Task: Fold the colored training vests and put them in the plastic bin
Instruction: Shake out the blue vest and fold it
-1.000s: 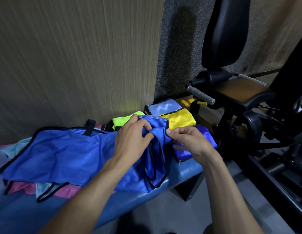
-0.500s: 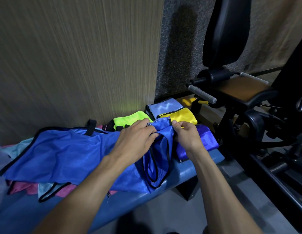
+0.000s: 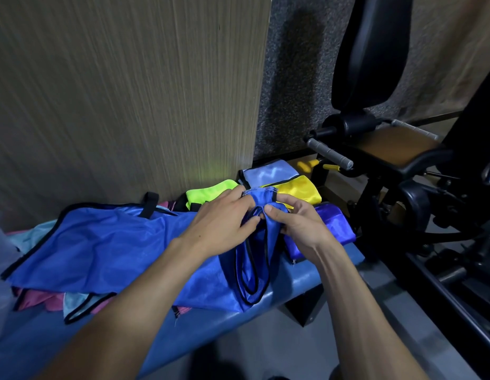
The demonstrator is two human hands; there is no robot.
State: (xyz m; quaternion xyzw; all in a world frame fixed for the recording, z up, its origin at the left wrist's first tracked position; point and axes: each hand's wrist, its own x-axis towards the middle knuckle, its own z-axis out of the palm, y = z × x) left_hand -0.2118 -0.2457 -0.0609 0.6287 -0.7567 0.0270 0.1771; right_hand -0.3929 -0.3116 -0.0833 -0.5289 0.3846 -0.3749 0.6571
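Blue vest (image 3: 106, 248) spread over the padded desk (image 3: 307, 278), beside the folded yellow vest (image 3: 298, 192). Left grip (image 3: 222, 223) and right grip (image 3: 298, 229) both pinching its bunched shoulder straps. Probably light, limp, slippery mesh; best held at the black-trimmed edges.

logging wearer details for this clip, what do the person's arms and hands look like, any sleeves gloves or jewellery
Both forearms are bare as far as the frame shows, with no sleeve in view. The left hand and the right hand wear no gloves, and no watch, wristband or ring shows on the visible parts. Fingernails are short and plain.
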